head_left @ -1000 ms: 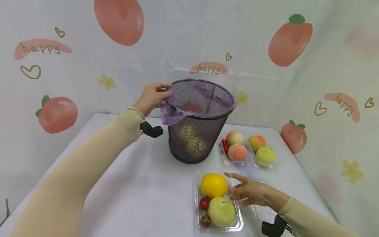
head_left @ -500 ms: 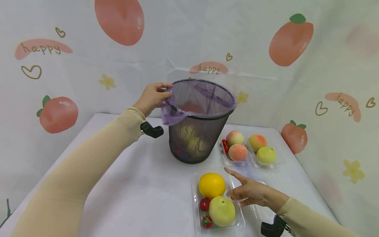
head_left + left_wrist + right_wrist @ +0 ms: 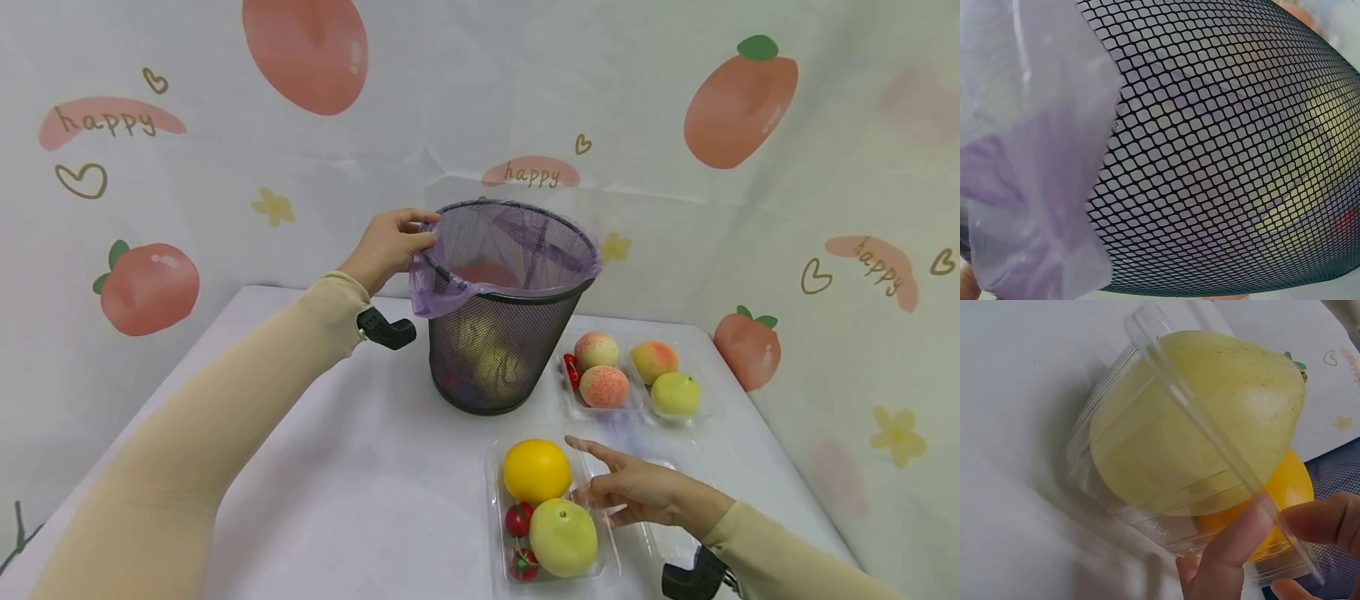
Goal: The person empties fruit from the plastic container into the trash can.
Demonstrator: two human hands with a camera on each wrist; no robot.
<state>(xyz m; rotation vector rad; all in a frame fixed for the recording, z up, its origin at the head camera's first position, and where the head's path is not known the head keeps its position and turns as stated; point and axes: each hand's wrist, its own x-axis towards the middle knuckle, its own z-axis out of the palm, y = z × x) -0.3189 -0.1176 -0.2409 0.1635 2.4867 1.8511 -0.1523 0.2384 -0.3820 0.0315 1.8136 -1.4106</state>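
Observation:
My left hand (image 3: 386,246) grips the left rim of a black mesh wastebasket (image 3: 502,325), lined with a thin purple bag (image 3: 442,296) folded over the edge. The basket leans to the right, and fruit shows dimly through its mesh. On the near right, my right hand (image 3: 645,492) pinches the side edge of a clear plastic container (image 3: 495,492), its index finger stretched out. Inside lie a yellow fruit (image 3: 537,471), a pale green pear (image 3: 1204,419) and small red fruits (image 3: 518,519). The left wrist view is filled by bag and mesh; the left fingers are mostly hidden there.
Behind the right hand stand two more clear containers: one with peaches (image 3: 604,387) and a red pepper-like piece (image 3: 572,371), the other with a peach-like fruit (image 3: 655,362) and a green fruit (image 3: 676,393). Clear plastic lies under my right wrist. A fruit-print cloth (image 3: 420,100) hangs behind the white table (image 3: 337,500).
My right index finger lifted off the container, then lowered slightly. The container has tilted a little and its fruit shifted slightly. My left hand and the wastebasket stay still.

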